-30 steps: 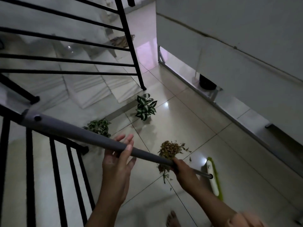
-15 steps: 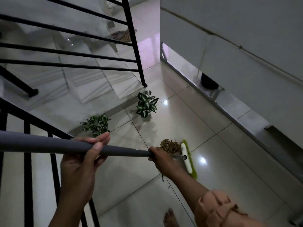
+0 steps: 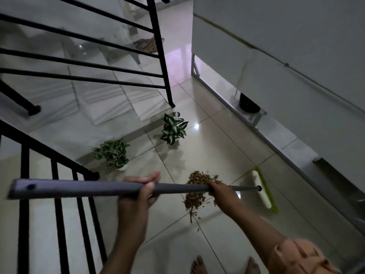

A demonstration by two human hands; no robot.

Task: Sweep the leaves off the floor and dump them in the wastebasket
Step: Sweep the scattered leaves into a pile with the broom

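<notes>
The left hand (image 3: pixel 141 191) is wrapped around the grey broom handle (image 3: pixel 83 188) mid-shaft, and the right hand (image 3: pixel 218 187) is closed on it lower down, near the head. The pile of dry leaves (image 3: pixel 197 186) lies on the tiled floor (image 3: pixel 213 147) directly under the handle, with the broom head (image 3: pixel 262 191) just beside it at 3 o'clock.

A fast or heavy stroke could likely scatter the light leaves; loose bits already trail toward 6 o'clock. A long push toward 11 o'clock risks driving debris into the potted plants (image 3: pixel 173 128) or off the stair edge.

Count: one broom, one leaf pile, two plants, two hands, two bare feet (image 3: pixel 197 265). A dark container (image 3: pixel 249 104) at 1 o'clock may be the wastebasket; I cannot tell.
</notes>
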